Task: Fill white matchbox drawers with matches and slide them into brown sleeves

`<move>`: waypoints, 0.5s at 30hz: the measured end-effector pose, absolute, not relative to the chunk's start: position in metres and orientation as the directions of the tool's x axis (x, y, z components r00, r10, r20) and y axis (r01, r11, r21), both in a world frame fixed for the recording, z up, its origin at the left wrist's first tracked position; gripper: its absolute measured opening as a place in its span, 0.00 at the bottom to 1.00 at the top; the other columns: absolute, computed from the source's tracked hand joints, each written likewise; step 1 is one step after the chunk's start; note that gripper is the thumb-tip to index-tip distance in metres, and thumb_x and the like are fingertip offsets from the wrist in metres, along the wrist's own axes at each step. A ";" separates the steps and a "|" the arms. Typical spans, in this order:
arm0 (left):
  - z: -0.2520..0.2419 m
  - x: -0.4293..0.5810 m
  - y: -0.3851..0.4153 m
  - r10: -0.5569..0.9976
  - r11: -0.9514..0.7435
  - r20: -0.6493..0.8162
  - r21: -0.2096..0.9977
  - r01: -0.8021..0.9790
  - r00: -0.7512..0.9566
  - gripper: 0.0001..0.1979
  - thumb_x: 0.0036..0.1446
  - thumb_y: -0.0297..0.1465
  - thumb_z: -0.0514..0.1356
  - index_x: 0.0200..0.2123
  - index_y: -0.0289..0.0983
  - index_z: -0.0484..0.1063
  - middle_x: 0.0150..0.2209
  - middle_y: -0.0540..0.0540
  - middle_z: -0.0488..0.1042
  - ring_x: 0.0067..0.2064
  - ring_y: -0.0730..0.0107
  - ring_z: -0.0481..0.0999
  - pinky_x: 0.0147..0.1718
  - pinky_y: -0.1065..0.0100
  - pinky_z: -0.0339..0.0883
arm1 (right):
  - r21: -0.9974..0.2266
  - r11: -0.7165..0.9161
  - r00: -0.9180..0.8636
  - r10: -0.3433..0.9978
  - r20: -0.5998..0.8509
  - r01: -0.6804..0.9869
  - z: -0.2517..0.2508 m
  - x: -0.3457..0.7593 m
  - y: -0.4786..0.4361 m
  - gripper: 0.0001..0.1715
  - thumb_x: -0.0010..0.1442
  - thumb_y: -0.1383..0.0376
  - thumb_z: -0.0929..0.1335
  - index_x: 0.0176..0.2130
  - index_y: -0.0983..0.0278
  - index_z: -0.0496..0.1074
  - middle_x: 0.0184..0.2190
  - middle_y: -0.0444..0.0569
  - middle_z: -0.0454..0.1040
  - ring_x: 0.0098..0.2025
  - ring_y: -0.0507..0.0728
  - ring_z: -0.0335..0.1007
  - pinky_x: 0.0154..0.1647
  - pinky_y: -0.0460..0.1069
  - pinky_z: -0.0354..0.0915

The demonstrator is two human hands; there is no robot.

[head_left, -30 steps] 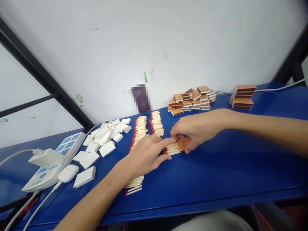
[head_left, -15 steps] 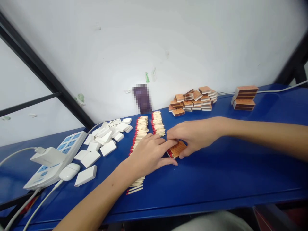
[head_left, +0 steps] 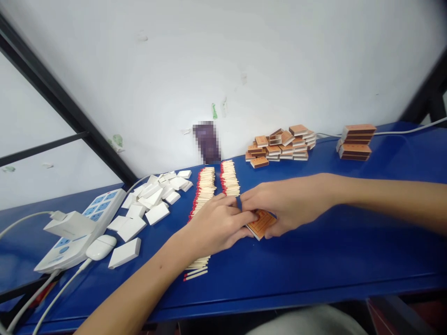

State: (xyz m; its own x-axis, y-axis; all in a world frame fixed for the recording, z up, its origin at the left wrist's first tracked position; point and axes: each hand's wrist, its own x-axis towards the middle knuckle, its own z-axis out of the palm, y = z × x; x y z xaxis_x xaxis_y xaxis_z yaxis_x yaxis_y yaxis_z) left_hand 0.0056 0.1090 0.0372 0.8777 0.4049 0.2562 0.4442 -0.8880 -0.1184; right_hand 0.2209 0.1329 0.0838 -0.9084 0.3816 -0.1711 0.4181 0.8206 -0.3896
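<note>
Between my two hands is an orange matchbox, tilted a little over the blue table. My right hand grips its far and right sides with thumb and fingers. On its left end, the fingers and thumb of my left hand press against it. The match heads inside do not show. Two rows of red-headed matches lie beside my hands: a long row partly under my left hand and forearm, and a shorter row just beyond the fingertips.
White matchbox trays lie heaped at the left. A power strip with a charger and a white case stands nearer the left edge. Orange matchbox sleeves are piled at the back, with stacked matchboxes farther right.
The matchbox's left end showed red match heads before; now they are out of sight and the orange cover reaches that end. Both hands and the box have shifted slightly nearer.
</note>
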 end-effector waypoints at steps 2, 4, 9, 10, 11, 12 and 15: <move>0.038 0.006 0.108 0.398 -0.891 0.251 -0.124 0.437 0.882 0.16 0.69 0.42 0.53 0.47 0.39 0.74 0.37 0.45 0.79 0.39 0.63 0.71 0.37 0.64 0.62 | -0.386 0.816 -0.903 0.390 -0.183 0.431 0.085 0.220 0.129 0.11 0.53 0.64 0.72 0.35 0.64 0.68 0.34 0.46 0.70 0.36 0.55 0.63 0.32 0.49 0.53; 0.038 0.006 0.107 0.382 -0.896 0.259 -0.129 0.424 0.887 0.15 0.69 0.42 0.53 0.45 0.39 0.74 0.35 0.46 0.78 0.38 0.63 0.71 0.36 0.64 0.62 | -0.383 0.815 -0.901 0.395 -0.181 0.434 0.086 0.220 0.127 0.10 0.52 0.65 0.72 0.34 0.64 0.68 0.33 0.45 0.70 0.35 0.55 0.63 0.32 0.49 0.52; 0.037 0.006 0.106 0.339 -0.898 0.299 -0.179 0.402 0.892 0.15 0.70 0.41 0.51 0.44 0.39 0.74 0.32 0.46 0.77 0.39 0.62 0.70 0.35 0.63 0.61 | -0.394 0.831 -0.919 0.368 -0.140 0.393 0.085 0.219 0.125 0.10 0.50 0.69 0.72 0.33 0.65 0.68 0.31 0.44 0.69 0.33 0.53 0.63 0.32 0.49 0.52; 0.037 0.006 0.106 0.331 -0.898 0.302 -0.189 0.397 0.894 0.16 0.70 0.41 0.50 0.45 0.39 0.74 0.32 0.46 0.77 0.38 0.63 0.70 0.35 0.63 0.61 | -0.398 0.832 -0.921 0.365 -0.135 0.388 0.085 0.219 0.125 0.10 0.50 0.69 0.72 0.32 0.65 0.68 0.31 0.44 0.69 0.33 0.53 0.63 0.32 0.49 0.52; 0.036 0.006 0.106 0.320 -0.898 0.308 -0.201 0.390 0.896 0.16 0.71 0.41 0.50 0.45 0.39 0.74 0.31 0.46 0.77 0.38 0.63 0.70 0.34 0.63 0.61 | -0.399 0.831 -0.921 0.365 -0.134 0.387 0.084 0.219 0.124 0.10 0.50 0.69 0.72 0.32 0.64 0.67 0.31 0.43 0.69 0.33 0.53 0.63 0.32 0.49 0.52; 0.035 0.006 0.107 0.305 -0.898 0.319 -0.216 0.382 0.897 0.16 0.71 0.40 0.49 0.45 0.39 0.74 0.30 0.46 0.77 0.37 0.64 0.70 0.34 0.63 0.61 | -0.398 0.831 -0.921 0.367 -0.135 0.389 0.083 0.219 0.124 0.10 0.50 0.69 0.72 0.32 0.64 0.67 0.31 0.43 0.69 0.34 0.53 0.63 0.32 0.49 0.53; 0.033 0.007 0.108 0.242 -0.895 0.365 -0.274 0.352 0.899 0.17 0.71 0.40 0.50 0.44 0.38 0.74 0.28 0.46 0.76 0.35 0.64 0.70 0.33 0.63 0.61 | -0.382 0.836 -0.919 0.368 -0.142 0.393 0.083 0.220 0.122 0.10 0.50 0.70 0.72 0.33 0.64 0.68 0.32 0.44 0.69 0.35 0.54 0.63 0.33 0.49 0.54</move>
